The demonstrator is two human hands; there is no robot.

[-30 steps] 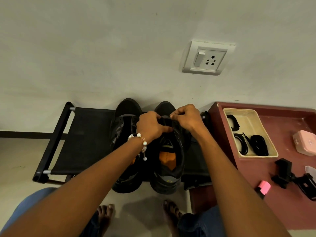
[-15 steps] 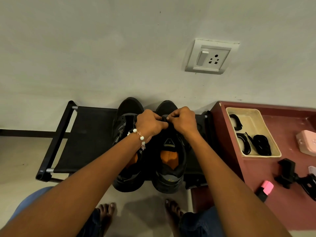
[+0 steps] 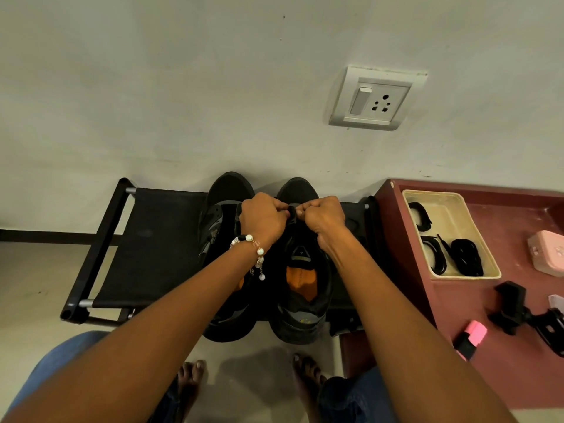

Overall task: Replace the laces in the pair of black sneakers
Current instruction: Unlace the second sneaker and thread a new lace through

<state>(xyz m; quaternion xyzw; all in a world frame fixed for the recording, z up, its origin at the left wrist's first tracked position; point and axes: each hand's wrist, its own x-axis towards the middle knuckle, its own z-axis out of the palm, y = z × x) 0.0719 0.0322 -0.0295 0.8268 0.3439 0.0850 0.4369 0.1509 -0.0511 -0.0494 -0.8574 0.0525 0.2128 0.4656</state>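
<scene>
— Item one, the footwear?
— A pair of black mesh sneakers side by side on a black fabric-topped folding rack [image 3: 146,251]. The left black sneaker [image 3: 222,215] and the right black sneaker with the orange insole [image 3: 305,288] have toes against the pale wall and heels jutting past the rack's near edge.

— The hands?
— The left hand [image 3: 262,221], with a white bead bracelet [image 3: 253,248] at the wrist, and the right hand [image 3: 323,218] meet knuckle to knuckle over the right sneaker's tongue. Both have curled fingers pinching a short piece of black lace [image 3: 292,212] between them.

— Spare laces?
— Coiled black laces [image 3: 464,257] lie in a cream rectangular plastic tray [image 3: 451,209] on a maroon low table [image 3: 518,377] that stands just beside the rack's right end.

— Other entries?
— A pink box [image 3: 549,254] at the table's right edge, a black clamp mount [image 3: 518,312], a pink-and-black marker [image 3: 470,337] near the front edge, and a white wall socket plate [image 3: 375,99] above.

— Open room?
— Bare rack fabric left of the sneakers; floor in front, where two bare feet show.
</scene>
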